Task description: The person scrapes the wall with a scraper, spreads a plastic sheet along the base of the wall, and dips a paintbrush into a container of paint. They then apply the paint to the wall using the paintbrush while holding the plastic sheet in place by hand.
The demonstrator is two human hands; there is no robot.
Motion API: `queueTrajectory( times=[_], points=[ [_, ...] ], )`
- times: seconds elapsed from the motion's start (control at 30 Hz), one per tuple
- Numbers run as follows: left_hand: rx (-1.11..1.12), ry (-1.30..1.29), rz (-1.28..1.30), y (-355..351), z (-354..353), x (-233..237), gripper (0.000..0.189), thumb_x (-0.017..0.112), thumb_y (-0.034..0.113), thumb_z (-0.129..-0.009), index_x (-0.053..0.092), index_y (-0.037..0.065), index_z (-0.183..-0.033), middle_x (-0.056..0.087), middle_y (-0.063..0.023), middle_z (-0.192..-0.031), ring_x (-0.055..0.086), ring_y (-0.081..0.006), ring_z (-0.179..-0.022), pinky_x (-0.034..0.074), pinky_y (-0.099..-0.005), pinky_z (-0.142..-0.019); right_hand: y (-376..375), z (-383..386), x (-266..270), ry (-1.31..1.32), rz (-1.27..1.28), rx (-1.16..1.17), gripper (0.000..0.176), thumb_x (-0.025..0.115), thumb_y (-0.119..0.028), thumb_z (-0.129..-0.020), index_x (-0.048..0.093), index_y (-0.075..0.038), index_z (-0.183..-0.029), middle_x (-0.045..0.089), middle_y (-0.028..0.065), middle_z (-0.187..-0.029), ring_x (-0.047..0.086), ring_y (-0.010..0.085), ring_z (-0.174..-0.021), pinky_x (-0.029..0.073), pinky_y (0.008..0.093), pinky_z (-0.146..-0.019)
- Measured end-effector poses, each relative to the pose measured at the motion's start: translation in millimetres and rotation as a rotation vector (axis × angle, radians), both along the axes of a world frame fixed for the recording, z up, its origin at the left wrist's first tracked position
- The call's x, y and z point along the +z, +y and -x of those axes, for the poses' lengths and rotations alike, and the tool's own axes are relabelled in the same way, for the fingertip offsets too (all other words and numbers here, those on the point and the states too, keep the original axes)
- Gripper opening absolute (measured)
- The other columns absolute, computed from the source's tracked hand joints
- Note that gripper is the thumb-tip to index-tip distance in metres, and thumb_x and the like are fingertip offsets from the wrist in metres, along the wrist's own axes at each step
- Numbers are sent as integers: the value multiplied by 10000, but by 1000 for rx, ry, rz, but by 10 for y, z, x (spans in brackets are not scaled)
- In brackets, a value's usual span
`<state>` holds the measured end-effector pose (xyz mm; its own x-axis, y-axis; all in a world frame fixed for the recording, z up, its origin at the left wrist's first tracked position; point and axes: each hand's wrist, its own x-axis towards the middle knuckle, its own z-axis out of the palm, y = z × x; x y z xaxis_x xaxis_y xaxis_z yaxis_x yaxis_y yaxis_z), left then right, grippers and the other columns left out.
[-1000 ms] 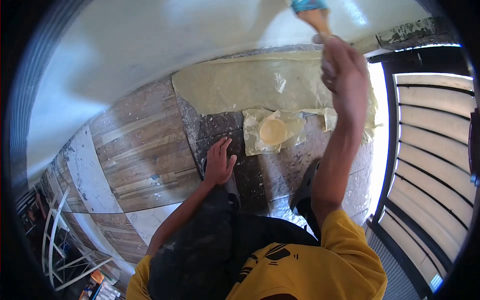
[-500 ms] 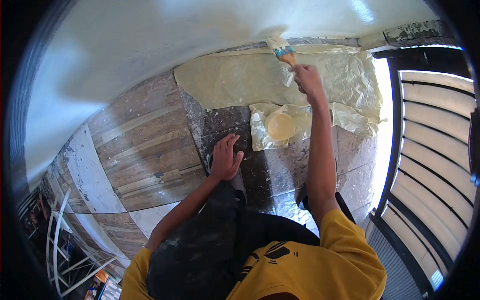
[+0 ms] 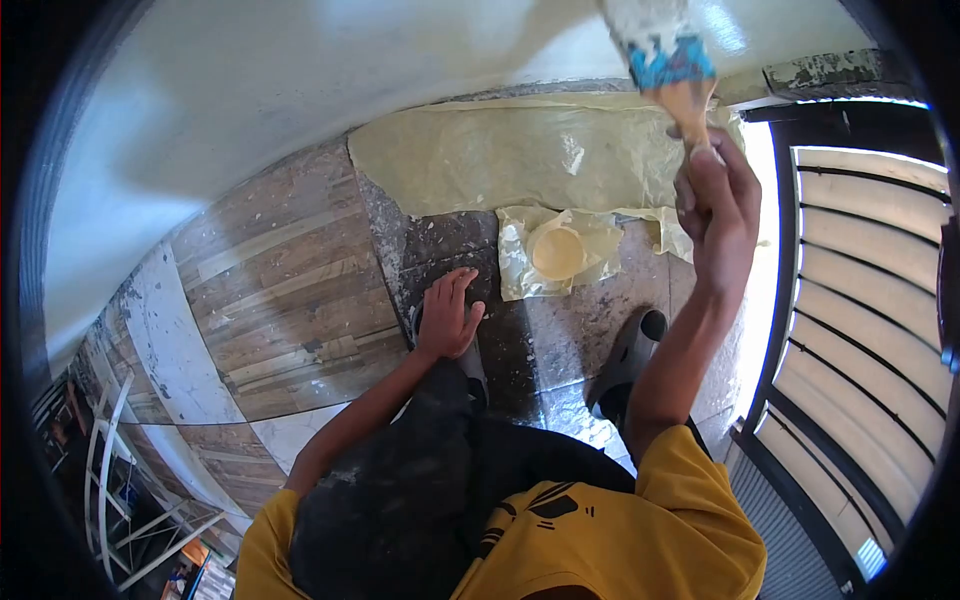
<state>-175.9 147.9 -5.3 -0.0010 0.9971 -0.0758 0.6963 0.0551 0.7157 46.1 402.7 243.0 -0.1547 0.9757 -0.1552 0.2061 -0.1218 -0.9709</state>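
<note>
My right hand [image 3: 715,195] grips the wooden handle of a paintbrush [image 3: 685,75], raised with its bristles upward in front of the white wall [image 3: 380,60]. Blue paint marks the brush's ferrule, and the bristles are coated in pale paint. My left hand [image 3: 450,313] rests over my left knee, fingers stretched out and holding nothing. Between the two hands a small round tub of cream paint [image 3: 558,252] stands on a piece of yellowish plastic sheet on the floor.
A longer yellowish plastic sheet [image 3: 480,155] lies along the wall's base. To the right is a dark-framed barred gate [image 3: 870,290]. A white metal frame [image 3: 110,490] stands at lower left. Wood-patterned, paint-specked floor tiles [image 3: 290,290] spread leftward.
My right hand has lifted the paintbrush from the wall's bottom edge, up and to the right, closer to the camera. My left hand has stayed in place.
</note>
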Motion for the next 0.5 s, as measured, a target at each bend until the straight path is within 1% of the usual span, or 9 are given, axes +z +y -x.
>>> queueTrajectory(
  times=[0.03, 0.1, 0.13, 0.2, 0.23, 0.3, 0.33, 0.4, 0.5],
  points=[
    [4, -1, -5, 6, 4, -5, 547, 544, 326, -1003, 463, 37, -1460, 487, -192, -1428, 488, -380, -1275, 371, -494, -1064, 8, -64, -63, -1, -5, 4, 280, 556, -242, -1042, 699, -20, -1134, 459, -68, -629, 356, 20, -504, 234, 222, -456],
    [1, -6, -12, -4, 4, -9, 545, 545, 325, -1002, 467, 35, -1456, 489, -190, -1425, 490, -377, -1274, 373, -489, -1060, -10, -148, -413, -360, -210, 95, 268, 574, -231, -1031, 709, -5, -1086, 564, 8, -635, 441, 88, -516, 333, 275, -495],
    [10, -6, -13, -7, 9, 0, 545, 545, 325, -1002, 467, 35, -1456, 489, -190, -1425, 490, -377, -1274, 373, -489, -1060, -4, -118, -573, -360, -213, 104, 268, 574, -231, -1031, 709, -5, -1086, 564, 8, -635, 441, 88, -516, 333, 275, -495],
    [13, -11, -7, -10, 5, 21, 545, 543, 328, -1003, 468, 33, -1455, 489, -191, -1422, 489, -376, -1279, 373, -486, -1060, 44, -3, -916, -641, -251, 113, 288, 595, -246, -1014, 710, 18, -1030, 671, 145, -704, 599, 258, -581, 447, 391, -587],
    [22, -11, -4, -25, -8, 20, 545, 543, 328, -1003, 468, 33, -1455, 489, -191, -1422, 489, -376, -1279, 373, -486, -1060, 66, 47, -1088, -640, -251, 123, 288, 595, -246, -1014, 710, 18, -1030, 671, 145, -704, 599, 258, -581, 447, 391, -587],
    [24, -10, 1, -20, 7, 25, 549, 541, 332, -1004, 464, 31, -1456, 490, -194, -1417, 486, -375, -1286, 370, -489, -1064, 112, 167, -1400, -772, -190, 98, 327, 620, -273, -990, 712, 41, -989, 685, 262, -807, 675, 423, -746, 494, 489, -696],
    [24, -7, -1, -22, 11, 35, 549, 541, 332, -1004, 464, 31, -1456, 490, -194, -1417, 486, -375, -1286, 370, -489, -1064, 119, 214, -1520, -768, -192, 97, 327, 620, -273, -990, 712, 41, -989, 685, 262, -807, 675, 423, -746, 494, 489, -696],
    [41, -18, 19, -14, 10, 54, 548, 539, 336, -1005, 465, 29, -1453, 492, -198, -1411, 483, -373, -1291, 365, -489, -1072, 144, 302, -1717, -727, -124, 39, 344, 636, -288, -970, 717, 45, -993, 698, 283, -857, 680, 478, -854, 502, 532, -754],
    [46, -11, 21, -24, 15, 53, 543, 534, 338, -1008, 470, 27, -1450, 495, -199, -1406, 482, -371, -1292, 360, -491, -1079, 283, 475, -1979, -685, -166, 16, 373, 655, -297, -948, 714, 69, -983, 694, 303, -863, 685, 477, -861, 515, 525, -774]
  ],
)
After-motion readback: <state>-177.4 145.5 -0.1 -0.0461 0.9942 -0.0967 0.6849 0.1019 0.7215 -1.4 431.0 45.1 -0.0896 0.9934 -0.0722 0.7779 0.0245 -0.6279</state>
